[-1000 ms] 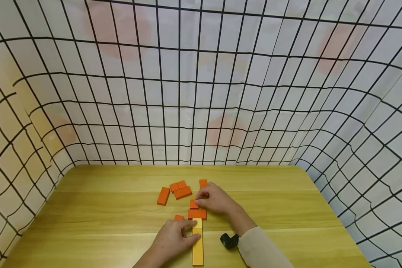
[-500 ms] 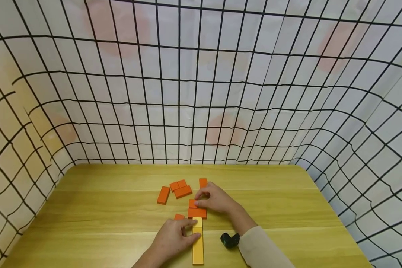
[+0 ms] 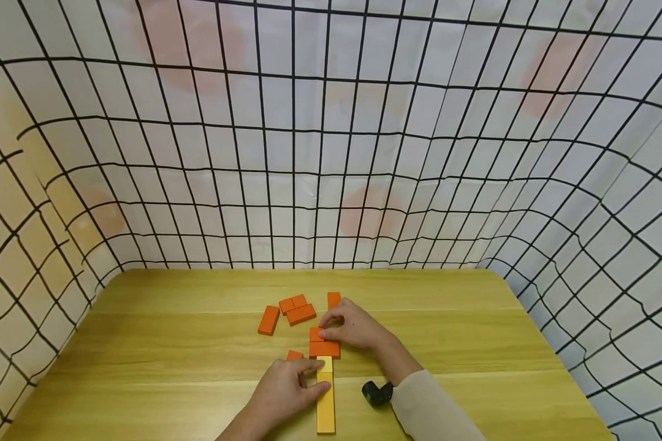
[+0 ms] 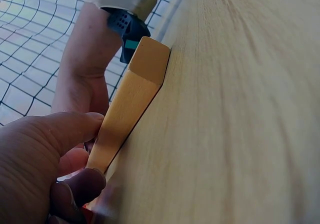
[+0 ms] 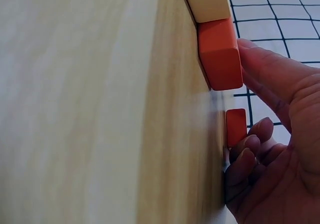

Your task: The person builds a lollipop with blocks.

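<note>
In the head view, my left hand (image 3: pixel 287 389) rests on two yellow pieces in a line. Its index fingertip touches the small pale-yellow block (image 3: pixel 325 362), and its thumb lies on the long yellow block (image 3: pixel 325 415). Just beyond, an orange block (image 3: pixel 324 350) lies crosswise against the pale one. My right hand (image 3: pixel 358 331) pinches a small orange block (image 3: pixel 316 334) between thumb and index finger, flush behind the crosswise block at its left end. In the right wrist view, the thumb is close against an orange block (image 5: pixel 220 54), and the other fingers are curled.
A single orange block (image 3: pixel 268 320) and an orange cluster (image 3: pixel 300 315) lie at the back left. Another orange block (image 3: pixel 333 299) stands behind my right hand, and one (image 3: pixel 295 355) is partly hidden by my left. A black device (image 3: pixel 377 393) sits at the right wrist.
My right hand has shifted slightly left and toward me, sliding the small orange block against the crosswise block and even with its left end. The left hand has stayed in place.
</note>
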Action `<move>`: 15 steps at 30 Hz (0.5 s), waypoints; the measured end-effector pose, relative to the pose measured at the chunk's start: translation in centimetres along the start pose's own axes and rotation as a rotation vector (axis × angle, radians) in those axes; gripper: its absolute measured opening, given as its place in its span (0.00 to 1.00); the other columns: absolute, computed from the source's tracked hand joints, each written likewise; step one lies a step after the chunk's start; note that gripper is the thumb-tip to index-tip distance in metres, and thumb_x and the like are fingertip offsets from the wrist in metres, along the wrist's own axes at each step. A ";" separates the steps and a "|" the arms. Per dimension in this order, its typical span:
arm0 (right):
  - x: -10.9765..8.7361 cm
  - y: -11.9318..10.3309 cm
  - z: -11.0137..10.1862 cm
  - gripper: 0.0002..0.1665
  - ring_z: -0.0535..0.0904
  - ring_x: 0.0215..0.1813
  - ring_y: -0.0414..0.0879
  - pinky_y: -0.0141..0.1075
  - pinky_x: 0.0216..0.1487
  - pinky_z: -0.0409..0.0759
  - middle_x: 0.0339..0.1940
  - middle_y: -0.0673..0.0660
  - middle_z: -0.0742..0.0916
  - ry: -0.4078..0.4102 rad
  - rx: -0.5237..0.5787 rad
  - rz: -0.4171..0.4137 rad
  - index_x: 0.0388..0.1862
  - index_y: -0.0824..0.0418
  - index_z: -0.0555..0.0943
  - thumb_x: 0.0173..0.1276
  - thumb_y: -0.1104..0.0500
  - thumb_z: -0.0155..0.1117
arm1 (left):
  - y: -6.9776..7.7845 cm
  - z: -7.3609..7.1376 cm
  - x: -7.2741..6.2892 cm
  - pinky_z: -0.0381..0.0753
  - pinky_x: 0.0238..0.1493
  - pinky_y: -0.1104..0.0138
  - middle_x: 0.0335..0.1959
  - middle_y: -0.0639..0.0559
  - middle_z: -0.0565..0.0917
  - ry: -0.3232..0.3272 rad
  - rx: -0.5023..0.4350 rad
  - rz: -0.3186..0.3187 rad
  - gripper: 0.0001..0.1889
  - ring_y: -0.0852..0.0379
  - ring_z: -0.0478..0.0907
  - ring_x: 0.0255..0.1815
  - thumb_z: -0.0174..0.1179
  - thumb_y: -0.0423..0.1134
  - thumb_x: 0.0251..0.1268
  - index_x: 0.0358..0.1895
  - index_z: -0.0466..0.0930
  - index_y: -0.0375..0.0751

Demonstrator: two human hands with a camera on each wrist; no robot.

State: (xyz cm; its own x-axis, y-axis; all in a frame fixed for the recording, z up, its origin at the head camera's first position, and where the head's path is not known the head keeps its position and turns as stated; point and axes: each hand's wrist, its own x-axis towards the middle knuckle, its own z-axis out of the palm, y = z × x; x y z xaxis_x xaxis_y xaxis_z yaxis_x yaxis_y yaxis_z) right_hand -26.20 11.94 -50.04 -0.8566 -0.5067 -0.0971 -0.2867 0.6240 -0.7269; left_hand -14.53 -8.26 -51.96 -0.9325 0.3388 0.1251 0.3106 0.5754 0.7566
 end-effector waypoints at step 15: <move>0.0 -0.1 0.0 0.04 0.71 0.44 0.47 0.41 0.47 0.70 0.43 0.51 0.76 -0.002 0.010 0.018 0.39 0.41 0.88 0.67 0.48 0.74 | 0.0 0.1 0.0 0.65 0.17 0.74 0.13 0.67 0.76 0.000 0.020 -0.006 0.21 0.74 0.66 0.14 0.72 0.54 0.61 0.51 0.90 0.45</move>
State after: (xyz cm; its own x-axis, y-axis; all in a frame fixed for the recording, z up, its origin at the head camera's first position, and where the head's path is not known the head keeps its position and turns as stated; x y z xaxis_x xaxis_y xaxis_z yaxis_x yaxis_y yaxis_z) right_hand -26.12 11.88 -50.01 -0.8606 -0.4970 -0.1114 -0.2673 0.6270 -0.7317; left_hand -14.52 -8.18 -52.02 -0.9342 0.3357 0.1206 0.3089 0.5922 0.7443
